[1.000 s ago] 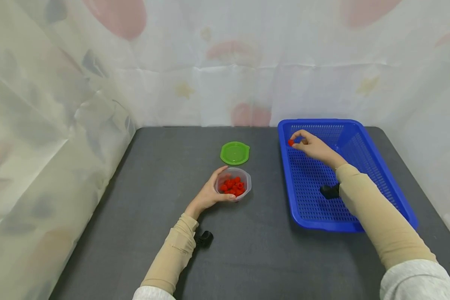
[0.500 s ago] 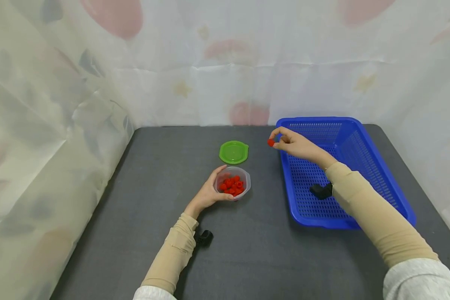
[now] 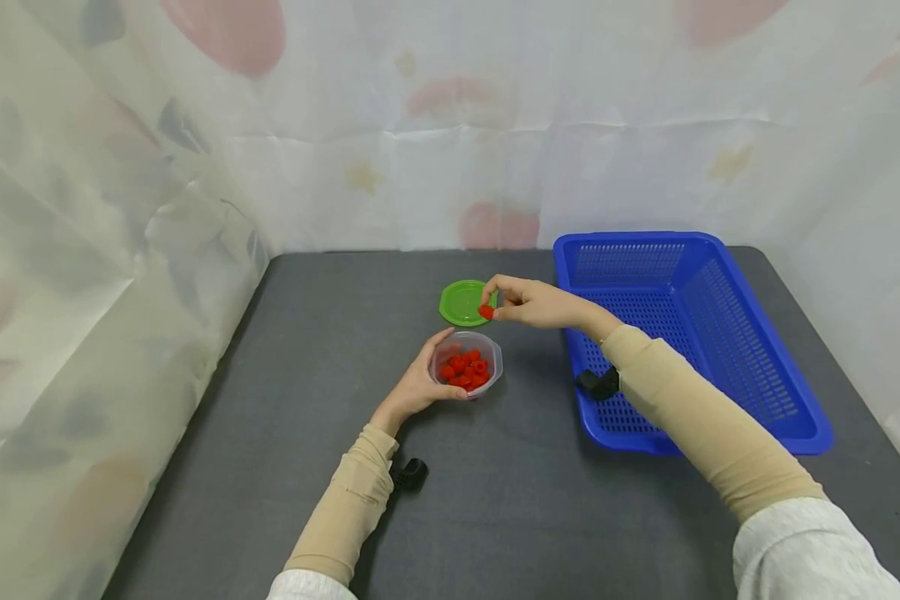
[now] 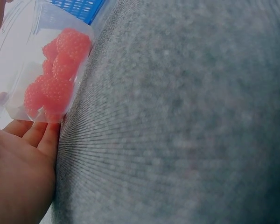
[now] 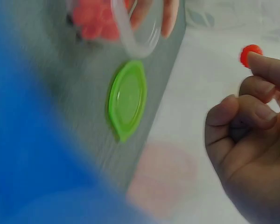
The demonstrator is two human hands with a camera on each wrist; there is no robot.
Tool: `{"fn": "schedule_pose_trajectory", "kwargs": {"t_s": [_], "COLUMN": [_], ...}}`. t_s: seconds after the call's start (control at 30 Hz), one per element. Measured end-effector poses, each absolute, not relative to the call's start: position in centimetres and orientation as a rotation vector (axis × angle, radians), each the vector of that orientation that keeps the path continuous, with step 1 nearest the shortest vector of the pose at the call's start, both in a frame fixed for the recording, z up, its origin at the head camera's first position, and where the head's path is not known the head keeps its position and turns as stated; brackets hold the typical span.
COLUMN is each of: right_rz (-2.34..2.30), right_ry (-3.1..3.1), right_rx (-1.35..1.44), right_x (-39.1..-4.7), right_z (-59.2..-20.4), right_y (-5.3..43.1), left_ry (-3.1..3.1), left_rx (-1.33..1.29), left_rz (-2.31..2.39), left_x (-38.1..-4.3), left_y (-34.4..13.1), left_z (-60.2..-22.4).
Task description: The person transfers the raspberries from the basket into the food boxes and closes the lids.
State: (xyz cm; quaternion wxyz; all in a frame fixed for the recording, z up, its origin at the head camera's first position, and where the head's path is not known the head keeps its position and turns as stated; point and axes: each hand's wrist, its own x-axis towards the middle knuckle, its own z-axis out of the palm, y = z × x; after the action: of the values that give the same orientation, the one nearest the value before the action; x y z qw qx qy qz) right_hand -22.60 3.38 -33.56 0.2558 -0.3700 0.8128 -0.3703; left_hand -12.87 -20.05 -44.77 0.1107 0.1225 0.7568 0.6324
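Observation:
My left hand [image 3: 414,387] grips a small clear plastic tub [image 3: 497,363] on the table, thumb at the near side and fingers round the far side. Several red raspberries [image 4: 64,67] lie in the tub, which has no lid on it. Between thumb and index finger, my right hand [image 3: 534,303] pinches a single raspberry [image 5: 250,54]; its other fingers are curled in. In the head view that hand is beyond and right of the tub, its raspberry overlapping the edge of a green lid [image 3: 461,302] lying flat behind the tub.
A large blue plastic basket [image 3: 783,367] with perforated sides stands on the right, and my right forearm passes over its near left part. The dark grey table [image 3: 307,333] ends at a patterned white curtain [image 3: 435,192] at the back and left.
My right hand has carried the raspberry leftward out of the basket, over its left rim and across to the green lid and tub. My left hand and the tub have stayed in place.

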Motion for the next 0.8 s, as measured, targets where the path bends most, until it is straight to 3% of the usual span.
{"fn": "schedule_pose_trajectory", "kwargs": {"t_s": [0.8], "right_rz": [-0.693], "right_ry": [1.971], "right_rx": [-1.067], "right_x": [-21.0], "right_z": [-37.3], "right_y": [-0.9], "left_ry": [2.238], "left_rx": [0.294], "left_rz": [1.799], "left_x": [-12.7], "left_y": [-19.9], "left_z": [-44.4]}}
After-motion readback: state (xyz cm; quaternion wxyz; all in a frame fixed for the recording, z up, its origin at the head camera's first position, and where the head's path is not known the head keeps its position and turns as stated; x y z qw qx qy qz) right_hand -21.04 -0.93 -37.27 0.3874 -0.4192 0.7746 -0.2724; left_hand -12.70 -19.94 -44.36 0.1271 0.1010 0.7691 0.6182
